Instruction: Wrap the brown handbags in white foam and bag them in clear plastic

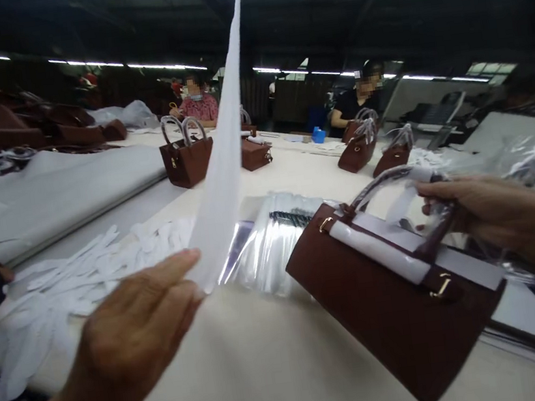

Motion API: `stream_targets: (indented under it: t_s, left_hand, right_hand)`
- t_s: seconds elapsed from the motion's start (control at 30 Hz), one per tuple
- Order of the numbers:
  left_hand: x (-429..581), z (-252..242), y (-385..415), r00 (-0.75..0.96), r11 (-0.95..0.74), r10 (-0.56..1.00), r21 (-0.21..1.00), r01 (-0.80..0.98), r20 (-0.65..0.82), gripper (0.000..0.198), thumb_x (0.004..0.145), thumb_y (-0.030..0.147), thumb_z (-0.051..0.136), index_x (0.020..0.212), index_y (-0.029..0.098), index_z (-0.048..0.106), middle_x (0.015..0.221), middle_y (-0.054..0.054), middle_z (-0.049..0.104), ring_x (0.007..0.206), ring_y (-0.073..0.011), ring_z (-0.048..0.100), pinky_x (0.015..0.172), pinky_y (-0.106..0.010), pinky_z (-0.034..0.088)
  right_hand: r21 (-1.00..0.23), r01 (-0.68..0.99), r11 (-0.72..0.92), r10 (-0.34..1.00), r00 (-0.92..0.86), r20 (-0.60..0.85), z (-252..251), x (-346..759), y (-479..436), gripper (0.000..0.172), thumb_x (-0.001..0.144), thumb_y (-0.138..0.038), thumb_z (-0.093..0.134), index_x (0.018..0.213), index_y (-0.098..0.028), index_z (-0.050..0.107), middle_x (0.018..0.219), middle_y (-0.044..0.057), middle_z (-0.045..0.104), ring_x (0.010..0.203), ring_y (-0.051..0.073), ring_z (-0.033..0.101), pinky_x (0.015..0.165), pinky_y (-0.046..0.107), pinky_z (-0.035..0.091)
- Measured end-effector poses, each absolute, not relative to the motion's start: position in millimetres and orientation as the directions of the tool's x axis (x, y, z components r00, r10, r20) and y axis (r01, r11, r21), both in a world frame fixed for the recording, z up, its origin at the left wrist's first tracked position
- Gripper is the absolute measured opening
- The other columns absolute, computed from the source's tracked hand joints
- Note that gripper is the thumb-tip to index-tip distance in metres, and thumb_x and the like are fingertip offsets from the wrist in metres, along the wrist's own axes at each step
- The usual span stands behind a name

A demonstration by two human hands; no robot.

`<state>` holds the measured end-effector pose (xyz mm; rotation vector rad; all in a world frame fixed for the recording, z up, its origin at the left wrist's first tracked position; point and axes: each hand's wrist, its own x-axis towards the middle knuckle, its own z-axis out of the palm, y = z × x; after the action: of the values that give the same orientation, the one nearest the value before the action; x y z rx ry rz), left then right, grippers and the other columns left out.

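Note:
My left hand (136, 329) pinches the lower end of a long white paper strip (225, 160), which stands up and tapers to a point. On the right, my right hand (450, 203) is closed around the plastic-wrapped handles of a brown handbag (389, 303). The bag hangs tilted above the table, with gold-coloured hardware and a white wrapped roll along its top. Between the hands lies a stack of clear plastic sleeves (267, 253) on the table. Several loose white paper strips (94, 269) are heaped beyond my left hand.
More brown handbags stand on the table, one at the back left (187, 152) and others at the back right (359, 145). A grey sheet roll (74, 193) lies at left. White boards (534, 316) lie at right. Two people sit across the table, near a blue container (318, 134).

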<state>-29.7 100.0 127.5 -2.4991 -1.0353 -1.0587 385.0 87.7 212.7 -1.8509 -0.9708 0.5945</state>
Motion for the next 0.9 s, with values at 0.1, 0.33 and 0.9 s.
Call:
stream_targets:
  t_s: [0.1, 0.33, 0.9]
  left_hand:
    - [5.7, 103.9, 62.5, 0.677, -0.822, 0.396, -0.089, 0.562, 0.621, 0.009, 0.079, 0.014, 0.053, 0.082, 0.019, 0.059, 0.116, -0.007, 0.059, 0.102, -0.0226, 0.057, 0.086, -0.036, 0.046]
    - [53.9, 0.1, 11.3, 0.827, -0.878, 0.469, 0.058, 0.476, 0.309, 0.023, 0.078, 0.0, 0.041, 0.08, 0.013, 0.059, 0.095, -0.01, 0.065, 0.083, -0.0224, 0.062, 0.066, -0.035, 0.052]
    - [-6.2, -21.4, -7.4, 0.884, -0.835, 0.466, 0.318, 0.45, -0.029, 0.067, 0.071, 0.036, 0.066, 0.13, 0.031, 0.036, 0.143, -0.01, 0.028, 0.132, -0.0335, 0.019, 0.104, -0.06, 0.012]
  right_hand:
    - [-0.93, 0.042, -0.366, 0.766, 0.58, -0.275, 207.0, 357.6, 36.7, 0.013, 0.072, -0.025, 0.064, 0.069, -0.02, 0.053, 0.064, 0.001, 0.052, 0.048, 0.01, 0.048, 0.042, 0.021, 0.044]
    - [-0.854, 0.254, -0.454, 0.855, 0.392, -0.339, 195.4, 326.1, -44.8, 0.032, 0.073, -0.054, 0.059, 0.083, -0.023, 0.057, 0.087, 0.005, 0.062, 0.075, 0.019, 0.06, 0.067, 0.029, 0.053]
    - [0.304, 0.455, 0.837, 0.486, -0.873, -0.033, 214.0, 287.1, 27.1, 0.022, 0.087, -0.015, 0.04, 0.094, -0.022, 0.059, 0.116, 0.004, 0.057, 0.127, 0.019, 0.033, 0.109, 0.044, 0.02]
